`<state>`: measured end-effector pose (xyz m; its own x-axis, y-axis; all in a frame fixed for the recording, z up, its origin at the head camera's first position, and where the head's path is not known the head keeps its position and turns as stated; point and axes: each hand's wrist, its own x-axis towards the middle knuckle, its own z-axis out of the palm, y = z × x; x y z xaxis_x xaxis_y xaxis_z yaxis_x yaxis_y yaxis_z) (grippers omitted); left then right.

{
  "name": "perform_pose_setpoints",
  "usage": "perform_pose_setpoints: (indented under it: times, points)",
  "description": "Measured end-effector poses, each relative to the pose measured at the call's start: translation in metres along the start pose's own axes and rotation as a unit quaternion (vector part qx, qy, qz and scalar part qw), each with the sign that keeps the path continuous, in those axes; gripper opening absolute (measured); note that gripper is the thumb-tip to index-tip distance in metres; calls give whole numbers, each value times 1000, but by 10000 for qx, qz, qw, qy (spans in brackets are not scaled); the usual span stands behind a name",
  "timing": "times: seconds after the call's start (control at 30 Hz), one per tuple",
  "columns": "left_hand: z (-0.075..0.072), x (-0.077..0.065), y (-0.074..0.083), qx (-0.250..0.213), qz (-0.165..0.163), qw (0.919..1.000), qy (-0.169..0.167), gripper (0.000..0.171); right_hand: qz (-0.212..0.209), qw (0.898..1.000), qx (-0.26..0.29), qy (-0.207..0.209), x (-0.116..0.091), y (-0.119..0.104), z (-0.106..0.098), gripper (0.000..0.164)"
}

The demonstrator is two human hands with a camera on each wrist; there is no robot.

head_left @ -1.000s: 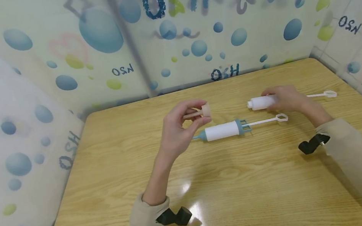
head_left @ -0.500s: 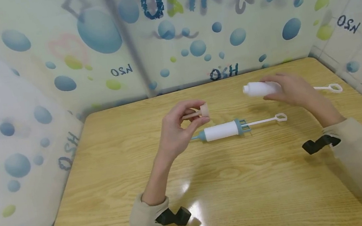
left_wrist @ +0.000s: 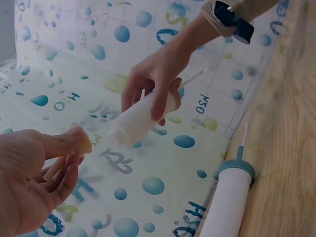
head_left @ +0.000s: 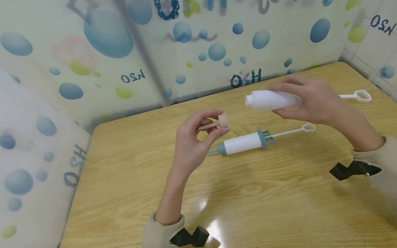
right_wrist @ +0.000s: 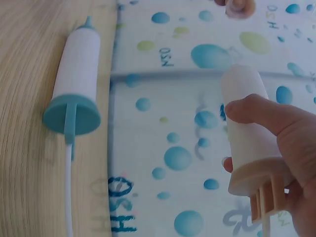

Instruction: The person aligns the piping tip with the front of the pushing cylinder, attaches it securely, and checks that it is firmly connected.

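My left hand pinches a beige nozzle cap above the table, its thin tip running back between the fingers and its wide end facing right. To the right, my right hand grips a white syringe round its barrel, with the narrow neck pointing toward the cap. A gap separates cap and neck. In the right wrist view, the held syringe shows a beige flange at its rear. A white plunger rod with a loop handle sticks out behind that hand.
A second white syringe with teal nozzle and flange lies on the wooden table just below the hands. Its plunger handle points right. A patterned wall covering stands behind the table.
My right hand has raised the white syringe off the table and brought it left, closer to the nozzle cap. My left hand has stayed almost still.
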<state>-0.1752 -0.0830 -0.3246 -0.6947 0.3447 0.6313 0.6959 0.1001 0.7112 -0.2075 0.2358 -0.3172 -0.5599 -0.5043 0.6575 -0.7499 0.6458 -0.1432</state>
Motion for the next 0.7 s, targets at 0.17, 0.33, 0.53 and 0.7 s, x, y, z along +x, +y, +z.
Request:
perform_pose_setpoints:
  times: [0.17,0.33,0.53,0.7]
  points:
    - [0,0,0,43,-5,10000,25,32,-632,9976,217,177,6,-19,1,56]
    - [0,0,1,-35,-16,10000,25,32,-996,9941,397,146,12,-36,5,53]
    - [0,0,0,-80,-49,9999,41,31,-1165,9922,421,140,17,-47,9,51]
    - [1,0,2,-109,-21,9999,-19,31,-1118,9928,422,31,17,-50,11,53]
